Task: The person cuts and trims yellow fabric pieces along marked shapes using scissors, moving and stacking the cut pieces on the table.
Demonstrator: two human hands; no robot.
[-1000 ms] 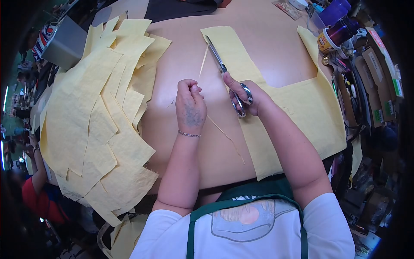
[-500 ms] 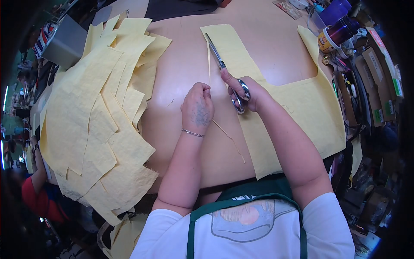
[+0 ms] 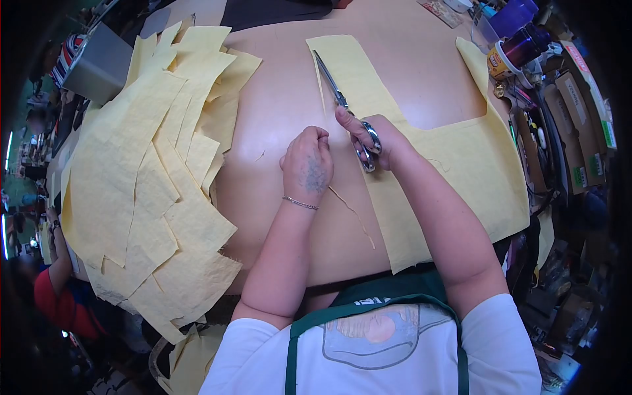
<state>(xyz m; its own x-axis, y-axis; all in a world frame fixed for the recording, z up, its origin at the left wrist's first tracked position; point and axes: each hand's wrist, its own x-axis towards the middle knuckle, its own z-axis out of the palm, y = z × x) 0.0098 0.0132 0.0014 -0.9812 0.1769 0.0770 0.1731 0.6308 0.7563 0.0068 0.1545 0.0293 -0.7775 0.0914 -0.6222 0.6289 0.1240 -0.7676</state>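
Note:
My right hand (image 3: 372, 141) holds metal scissors (image 3: 331, 80) by their handles. The blades look closed or nearly so and lie along the left edge of a yellow fabric piece (image 3: 454, 171), near its top corner. My left hand (image 3: 308, 158) is closed on a thin yellow strip (image 3: 321, 92), which runs from that top corner down to the fingers. The strip's loose tail (image 3: 352, 209) comes out below the hand and rests on the table (image 3: 263, 191).
Overlapping yellow fabric pieces (image 3: 151, 178) are heaped at the left, beside a grey box (image 3: 99, 64). Cups (image 3: 503, 60) and boxes (image 3: 579, 118) line the right side. Dark cloth (image 3: 273, 12) lies at the far edge. Another person's red sleeve (image 3: 47, 296) shows at left.
My left hand has moved right and slightly down with the strip, which now hangs more steeply. My right hand and the scissors have shifted slightly left and up.

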